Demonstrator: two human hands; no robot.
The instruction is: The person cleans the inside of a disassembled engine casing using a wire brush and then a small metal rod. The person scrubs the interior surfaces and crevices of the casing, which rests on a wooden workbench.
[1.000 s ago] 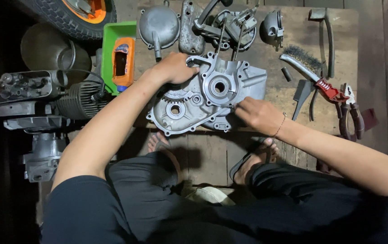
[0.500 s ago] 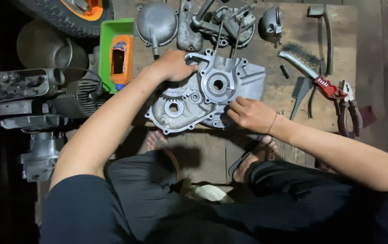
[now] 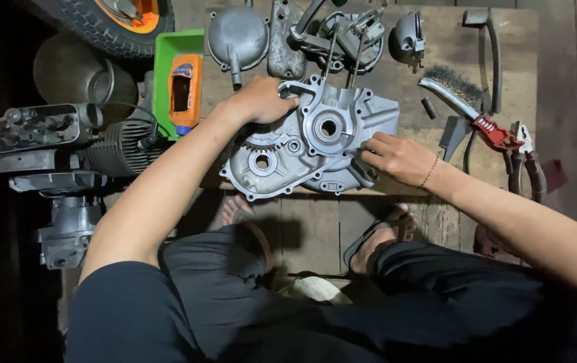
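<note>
A grey metal engine crankcase half (image 3: 309, 138) lies flat on a wooden board (image 3: 436, 40), its open side up, with a round bearing hole in the middle. My left hand (image 3: 261, 101) grips its upper left rim. My right hand (image 3: 396, 158) rests on the case's right edge, fingers curled on the metal there; whether they pinch a small part I cannot tell.
A wire brush (image 3: 453, 87), red-handled pliers (image 3: 504, 138) and other tools lie at the right. Engine covers (image 3: 238, 37) line the board's far edge. A green tray with an orange bottle (image 3: 184, 91), a finned cylinder (image 3: 117, 148) and a tyre (image 3: 110, 20) are at the left.
My right hand has slid up along the case's right edge, from the lower right corner. My left hand stays on the upper left rim.
</note>
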